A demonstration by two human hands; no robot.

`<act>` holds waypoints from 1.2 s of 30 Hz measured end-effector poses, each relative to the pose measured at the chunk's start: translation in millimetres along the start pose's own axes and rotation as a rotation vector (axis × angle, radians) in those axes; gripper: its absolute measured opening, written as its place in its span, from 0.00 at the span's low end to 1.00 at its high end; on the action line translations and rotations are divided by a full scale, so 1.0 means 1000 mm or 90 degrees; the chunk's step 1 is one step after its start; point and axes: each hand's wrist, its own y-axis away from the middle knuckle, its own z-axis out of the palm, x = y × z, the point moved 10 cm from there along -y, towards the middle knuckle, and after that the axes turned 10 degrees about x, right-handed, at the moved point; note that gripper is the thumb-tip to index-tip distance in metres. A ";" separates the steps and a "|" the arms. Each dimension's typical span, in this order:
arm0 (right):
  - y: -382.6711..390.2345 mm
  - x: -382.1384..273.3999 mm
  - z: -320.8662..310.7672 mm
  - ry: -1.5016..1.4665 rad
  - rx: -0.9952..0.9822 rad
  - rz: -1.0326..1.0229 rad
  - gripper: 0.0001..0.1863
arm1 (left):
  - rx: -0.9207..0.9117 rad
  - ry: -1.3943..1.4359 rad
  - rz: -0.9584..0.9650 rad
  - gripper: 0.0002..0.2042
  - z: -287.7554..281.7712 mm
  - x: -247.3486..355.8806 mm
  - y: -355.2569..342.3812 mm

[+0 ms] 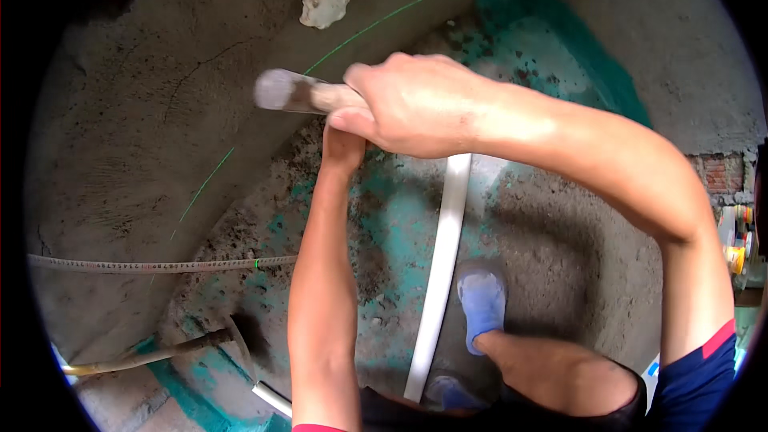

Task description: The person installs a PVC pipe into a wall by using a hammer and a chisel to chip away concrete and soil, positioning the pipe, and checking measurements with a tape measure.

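Observation:
My right hand (408, 100) is closed round the light-coloured handle of a short tool (278, 90) with a broad, greyish end pointing left toward the wall. Motion blur keeps its exact kind unclear. My left hand (344, 146) is raised just under the right one, which covers its fingers; what it touches or holds is hidden. A pale measuring tape (160, 266) runs from the left side to my left forearm and passes out of sight behind it. Green laser lines (206, 184) mark the rough grey wall (144, 152) near both hands.
A long white pipe (440, 272) leans between my arms. At lower left lies a wooden-handled digging tool (160, 354) with a curved metal head, beside a short white pipe (272, 398). A whitish lump (325, 6) sticks to the wall. Dirt and rubble cover the green-stained floor (384, 312).

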 end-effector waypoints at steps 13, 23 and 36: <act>0.009 -0.055 -0.044 -0.057 0.045 -0.079 0.23 | 0.018 0.017 0.008 0.13 -0.009 0.015 -0.003; 0.002 -0.054 -0.036 -0.035 0.066 -0.084 0.25 | 0.018 0.001 0.017 0.12 -0.016 0.018 -0.007; 0.002 -0.051 -0.011 -0.091 0.100 -0.083 0.25 | -0.004 -0.024 0.010 0.12 -0.028 0.010 -0.002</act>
